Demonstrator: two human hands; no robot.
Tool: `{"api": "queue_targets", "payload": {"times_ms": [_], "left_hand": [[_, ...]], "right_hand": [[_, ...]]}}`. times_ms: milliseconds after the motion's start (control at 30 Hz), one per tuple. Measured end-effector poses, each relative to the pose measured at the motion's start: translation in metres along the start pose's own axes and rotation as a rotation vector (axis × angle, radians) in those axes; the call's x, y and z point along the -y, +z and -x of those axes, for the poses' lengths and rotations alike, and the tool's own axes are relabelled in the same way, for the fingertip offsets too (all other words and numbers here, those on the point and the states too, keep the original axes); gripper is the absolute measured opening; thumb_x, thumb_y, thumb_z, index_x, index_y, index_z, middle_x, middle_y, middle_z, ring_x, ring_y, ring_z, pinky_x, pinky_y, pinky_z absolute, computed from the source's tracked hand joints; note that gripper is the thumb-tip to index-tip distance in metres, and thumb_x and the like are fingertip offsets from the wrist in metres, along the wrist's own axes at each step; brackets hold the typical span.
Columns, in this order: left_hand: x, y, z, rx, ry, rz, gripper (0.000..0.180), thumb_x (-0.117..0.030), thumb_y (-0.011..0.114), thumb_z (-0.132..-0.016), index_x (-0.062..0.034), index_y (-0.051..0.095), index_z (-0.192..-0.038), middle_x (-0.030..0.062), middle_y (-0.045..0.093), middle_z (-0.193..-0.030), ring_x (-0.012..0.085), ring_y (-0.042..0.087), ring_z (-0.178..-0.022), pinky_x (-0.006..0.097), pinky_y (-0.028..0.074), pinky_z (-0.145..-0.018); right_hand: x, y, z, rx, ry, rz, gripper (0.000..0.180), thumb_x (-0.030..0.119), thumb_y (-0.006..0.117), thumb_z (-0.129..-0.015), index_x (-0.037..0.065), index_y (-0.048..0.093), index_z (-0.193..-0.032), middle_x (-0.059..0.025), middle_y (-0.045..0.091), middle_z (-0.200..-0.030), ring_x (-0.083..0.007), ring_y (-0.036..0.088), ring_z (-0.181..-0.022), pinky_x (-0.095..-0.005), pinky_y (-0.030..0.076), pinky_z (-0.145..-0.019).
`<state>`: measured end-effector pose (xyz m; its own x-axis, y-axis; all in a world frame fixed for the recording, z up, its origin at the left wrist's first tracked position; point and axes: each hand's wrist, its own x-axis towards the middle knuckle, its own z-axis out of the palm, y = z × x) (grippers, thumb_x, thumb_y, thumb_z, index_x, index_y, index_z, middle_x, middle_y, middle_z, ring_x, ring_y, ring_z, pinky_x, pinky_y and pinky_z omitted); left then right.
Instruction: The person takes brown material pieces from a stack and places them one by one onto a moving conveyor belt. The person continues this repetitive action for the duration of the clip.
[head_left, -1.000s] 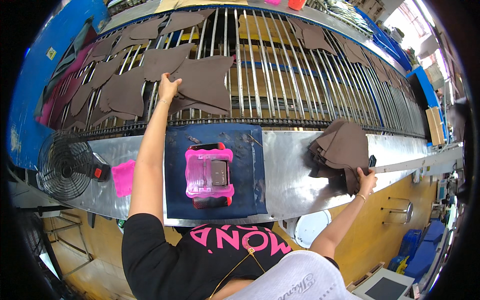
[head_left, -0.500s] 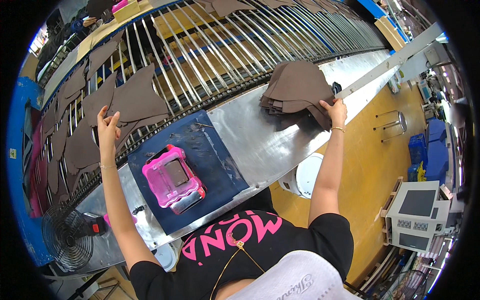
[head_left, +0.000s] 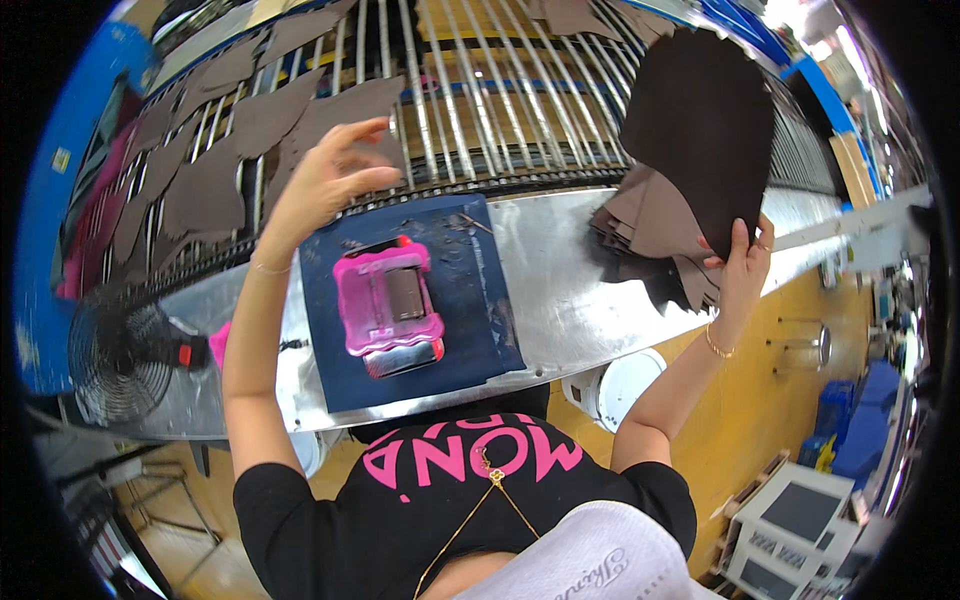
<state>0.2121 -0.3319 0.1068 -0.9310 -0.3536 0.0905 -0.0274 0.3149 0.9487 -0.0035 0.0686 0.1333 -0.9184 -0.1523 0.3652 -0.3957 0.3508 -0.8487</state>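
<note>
My right hand [head_left: 742, 265] pinches the lower edge of a large dark brown cut sheet [head_left: 705, 125], raised with its far end over the roller bars. Beneath and beside it a stack of similar brown pieces [head_left: 640, 215] lies on the metal table [head_left: 545, 290]. My left hand [head_left: 335, 180] hovers with nothing in it, fingers apart and curved, above the near edge of the bars. Close to that hand, brown cut pieces [head_left: 205, 195] lie spread over the bars. A pink plastic box [head_left: 362, 305] sits on a dark blue mat [head_left: 475, 340].
Metal conveyor bars [head_left: 480, 110] run along the table's far side. A black wire fan [head_left: 120, 360] stands at the left end. A white bucket [head_left: 630, 385] is below the table's near edge, and a stool [head_left: 815, 345] stands on the floor at right.
My right hand has raised a brown sheet from the stack, swinging its far end up over the bars. My left hand has moved right across the bars. The view has turned.
</note>
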Motion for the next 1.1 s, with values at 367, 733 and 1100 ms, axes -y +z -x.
{"api": "queue_targets", "payload": {"times_ms": [367,733,1100], "left_hand": [[-0.026,-0.06,0.087,-0.453,0.052,0.033,0.027,-0.009,0.059,-0.089,0.0044,0.054,-0.113,0.0067,0.061,-0.072,0.0135,0.062,-0.055,0.023,0.05,-0.046],[0.005,-0.113,0.214,-0.668,-0.115,-0.144,0.017,-0.006,0.058,-0.089,0.001,0.057,-0.105,0.006,0.059,-0.07,0.0119,0.059,-0.053,0.023,0.047,-0.045],[-0.001,-0.024,0.13,-0.081,-0.07,-0.301,0.006,0.001,0.059,-0.083,0.0035,0.061,-0.088,0.0057,0.052,-0.069,0.012,0.056,-0.048,0.024,0.043,-0.042]], "right_hand": [[0.054,0.162,0.079,0.572,-0.266,-0.45,0.023,0.008,0.065,-0.085,0.001,0.051,-0.101,-0.0087,0.066,-0.085,-0.0117,0.064,-0.067,-0.0171,0.043,-0.051],[0.075,0.213,0.132,0.813,-0.73,-0.288,0.028,0.0,0.069,-0.07,0.01,0.067,-0.096,-0.0045,0.068,-0.078,-0.0184,0.061,-0.067,-0.0342,0.039,-0.084],[-0.007,0.138,0.109,0.811,-0.507,-0.034,0.029,-0.004,0.062,-0.072,0.011,0.07,-0.095,-0.0039,0.07,-0.086,-0.018,0.061,-0.066,-0.0312,0.039,-0.082]]}}
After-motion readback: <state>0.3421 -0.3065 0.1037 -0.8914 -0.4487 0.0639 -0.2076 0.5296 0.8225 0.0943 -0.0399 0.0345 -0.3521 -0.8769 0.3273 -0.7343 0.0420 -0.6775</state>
